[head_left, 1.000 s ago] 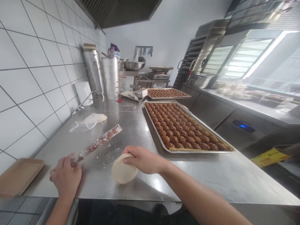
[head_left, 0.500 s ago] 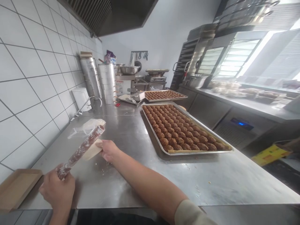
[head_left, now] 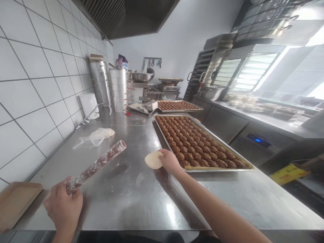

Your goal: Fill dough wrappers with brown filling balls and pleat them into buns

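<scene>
My left hand (head_left: 64,202) is closed around the near end of a flour-dusted, reddish-brown rolling pin (head_left: 97,166), which slants away over the steel counter. Between thumb and fingers, my right hand (head_left: 169,161) pinches the right edge of a flat, pale round of dough (head_left: 153,160), held just left of a large tray. That metal tray (head_left: 217,170) is lined with paper and carries rows of brown, rough-textured balls (head_left: 194,143). Past the rolling pin lies a clear plastic bag (head_left: 95,137) with something pale inside.
A brown shallow tray (head_left: 20,202) sits at the counter's left front corner. Farther back stand a thin curved tap (head_left: 100,108), tall steel cylinders (head_left: 118,91) and a second tray of balls (head_left: 179,106). Tiles line the left wall; a refrigerated counter (head_left: 253,135) runs along the right.
My right hand has carried the dough round rightward, away from the rolling pin to beside the large tray. The rolling pin's far end has swung to the right, with my left hand still gripping it.
</scene>
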Demonstrator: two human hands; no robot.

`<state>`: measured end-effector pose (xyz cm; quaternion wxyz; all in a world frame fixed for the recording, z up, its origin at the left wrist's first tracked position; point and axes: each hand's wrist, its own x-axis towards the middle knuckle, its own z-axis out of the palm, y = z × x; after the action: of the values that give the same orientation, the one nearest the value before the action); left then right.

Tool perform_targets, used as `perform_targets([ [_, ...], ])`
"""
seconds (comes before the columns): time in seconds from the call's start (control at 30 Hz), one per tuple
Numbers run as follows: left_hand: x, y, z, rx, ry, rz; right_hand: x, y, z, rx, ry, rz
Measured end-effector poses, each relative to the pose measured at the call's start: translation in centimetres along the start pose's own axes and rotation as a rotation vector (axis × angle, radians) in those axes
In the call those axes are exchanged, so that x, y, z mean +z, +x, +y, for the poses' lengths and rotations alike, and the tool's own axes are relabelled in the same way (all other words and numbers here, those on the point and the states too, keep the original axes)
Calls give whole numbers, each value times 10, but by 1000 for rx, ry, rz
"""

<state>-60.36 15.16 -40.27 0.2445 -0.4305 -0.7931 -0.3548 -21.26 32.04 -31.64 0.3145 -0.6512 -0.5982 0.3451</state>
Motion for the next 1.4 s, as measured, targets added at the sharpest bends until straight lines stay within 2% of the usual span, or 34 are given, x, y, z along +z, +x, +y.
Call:
perform_targets([
  [0.07,2,0,0,-1,-23,-8,-2,-6,-16,-51,40,-42],
  [0.13,3,0,0,1,-29,-14,14,-10,-41,-120,125,-120],
  [0.23,1,-1,1,-8,-10,-10,59,-10,-80,-180,273,-262],
  [0.3,-1,-1,2,-19,6,-1,93,-9,-95,-169,329,-310],
  [0.4,-4,-1,2,-34,31,21,131,-18,-89,-105,309,-315],
  [0.47,-5,-1,1,-22,38,30,139,-31,-69,-89,283,-296],
  [0.57,-6,0,2,27,26,1,120,-57,-30,-97,269,-279],
  [0.73,-5,1,9,36,13,-47,60,-94,17,-49,231,-272],
  [0.87,0,0,10,67,2,-74,41,-104,30,24,225,-253],
  [1.0,3,-2,7,104,-25,-85,37,-105,14,16,157,-223],
  [1.1,0,-2,8,83,-13,-94,25,-100,-20,-113,81,-220],
  [1.23,-5,-1,11,29,-2,-80,14,-84,-65,-382,50,-97],
  [1.3,-6,-1,11,17,-4,-73,19,-79,-66,-555,14,-100],
  [1.4,-6,-2,10,26,-14,-61,38,-82,-35,-825,-117,-306],
])
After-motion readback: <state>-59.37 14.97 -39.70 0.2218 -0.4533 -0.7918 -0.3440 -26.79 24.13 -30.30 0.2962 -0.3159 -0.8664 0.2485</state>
